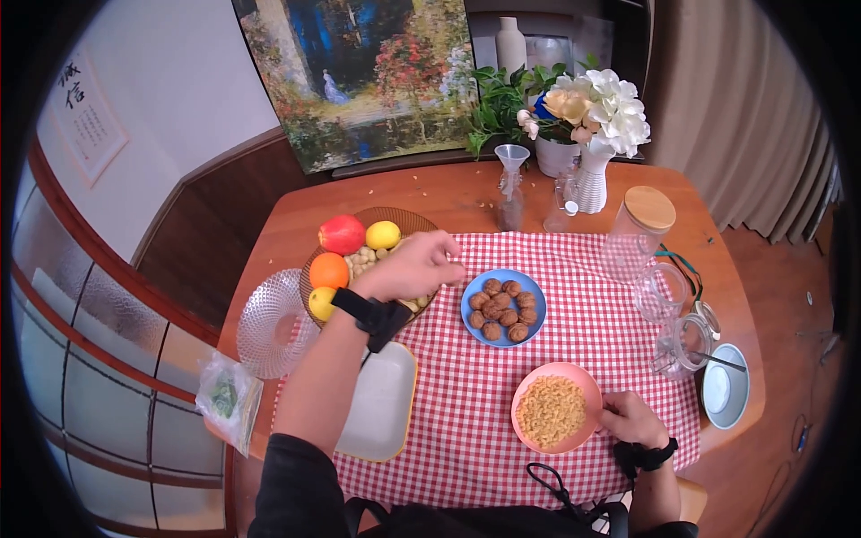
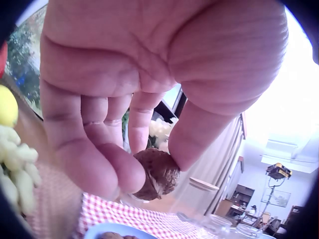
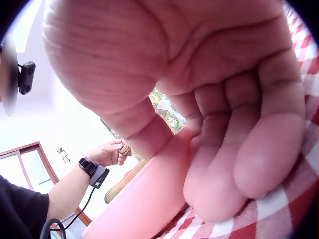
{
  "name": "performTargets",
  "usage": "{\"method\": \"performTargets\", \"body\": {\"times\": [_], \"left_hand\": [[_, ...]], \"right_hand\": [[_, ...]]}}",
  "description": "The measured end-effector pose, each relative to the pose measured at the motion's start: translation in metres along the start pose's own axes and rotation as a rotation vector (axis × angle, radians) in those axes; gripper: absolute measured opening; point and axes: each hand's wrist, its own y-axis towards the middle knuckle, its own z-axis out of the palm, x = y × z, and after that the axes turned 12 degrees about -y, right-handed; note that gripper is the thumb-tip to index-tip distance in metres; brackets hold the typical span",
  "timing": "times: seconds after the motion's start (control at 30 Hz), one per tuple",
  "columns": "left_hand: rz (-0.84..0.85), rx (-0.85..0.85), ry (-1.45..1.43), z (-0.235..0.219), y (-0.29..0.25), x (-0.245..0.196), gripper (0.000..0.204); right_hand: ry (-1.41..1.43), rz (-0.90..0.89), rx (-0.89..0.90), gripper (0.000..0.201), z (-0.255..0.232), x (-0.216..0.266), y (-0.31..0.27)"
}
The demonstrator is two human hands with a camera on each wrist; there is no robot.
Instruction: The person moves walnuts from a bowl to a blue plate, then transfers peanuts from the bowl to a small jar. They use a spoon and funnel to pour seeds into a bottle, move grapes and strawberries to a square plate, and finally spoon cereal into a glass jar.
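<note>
Well, the left hand [image 1: 414, 269] is pinching a walnut [image 2: 159, 174] at its fingertips [image 2: 130, 175], holding it up between the amber bowl [image 1: 414, 224] and the blue plate [image 1: 535, 287]; the right hand [image 1: 633, 419] is gripping the pink bowl [image 3: 144, 199] by its rim.

We'd tag this as a home dining area, or a room dressed like one: wooden table [image 1: 430, 190] under a red-and-white checked cloth [image 1: 457, 430], fruit [image 1: 343, 235] and walnuts [image 1: 508, 316] set out, flowers [image 1: 617, 112] in a white vase [image 1: 593, 184], big painting [image 1: 377, 85] behind, beige curtain [image 1: 753, 117], brown floor [image 1: 767, 300], wood-framed glass panels [image 1: 117, 386] at left. One hitch: in the left wrist view we see a bright space beyond with a tall stand [image 2: 278, 172] carrying a yellow-and-black device, so we can't rule out a staged set.
</note>
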Motion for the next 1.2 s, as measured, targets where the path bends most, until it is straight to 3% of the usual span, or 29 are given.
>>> {"method": "performTargets", "body": {"times": [0.1, 0.23, 0.3, 0.37, 0.5, 0.6, 0.63, 0.73, 0.83, 1.0, 1.1, 1.2], "left_hand": [[0.110, 0.048, 0.217, 0.030, 0.017, 0.013, 0.031], [0.097, 0.040, 0.297, 0.066, 0.027, 0.015, 0.032], [0.015, 0.113, 0.274, 0.078, 0.033, 0.011, 0.033], [0.070, 0.109, 0.332, 0.086, 0.045, 0.024, 0.033], [0.063, 0.051, 0.395, 0.097, 0.052, 0.027, 0.034], [0.162, -0.047, 0.421, 0.097, 0.048, 0.035, 0.043], [0.225, -0.072, 0.433, 0.093, 0.041, 0.030, 0.041], [0.204, -0.091, 0.277, 0.094, 0.002, 0.007, 0.035], [0.413, -0.112, 0.200, 0.095, -0.042, 0.009, 0.028], [0.280, 0.028, 0.254, 0.094, -0.110, 0.015, 0.036], [0.207, 0.003, 0.320, 0.092, -0.135, 0.022, 0.037], [0.192, -0.024, 0.304, 0.094, -0.149, 0.022, 0.039]], "right_hand": [[0.032, -0.005, 0.018, 0.034, 0.001, -0.013, 0.003], [0.099, 0.018, 0.031, 0.034, 0.003, -0.015, 0.002], [0.112, -0.009, 0.015, 0.034, 0.005, -0.019, 0.003], [0.110, 0.002, 0.014, 0.034, 0.006, -0.022, 0.004], [0.113, -0.012, 0.013, 0.033, 0.007, -0.024, 0.005], [0.085, -0.014, 0.016, 0.032, 0.006, -0.023, 0.005], [0.071, -0.013, 0.021, 0.032, 0.005, -0.024, 0.005], [0.124, -0.021, 0.049, 0.032, 0.008, -0.033, 0.008], [0.101, 0.047, 0.045, 0.033, 0.005, -0.022, 0.005], [0.040, 0.003, 0.074, 0.034, 0.009, -0.026, 0.006], [0.025, -0.019, 0.072, 0.035, 0.014, -0.016, 0.008], [-0.037, -0.175, 0.096, 0.037, 0.022, -0.017, 0.013]]}}
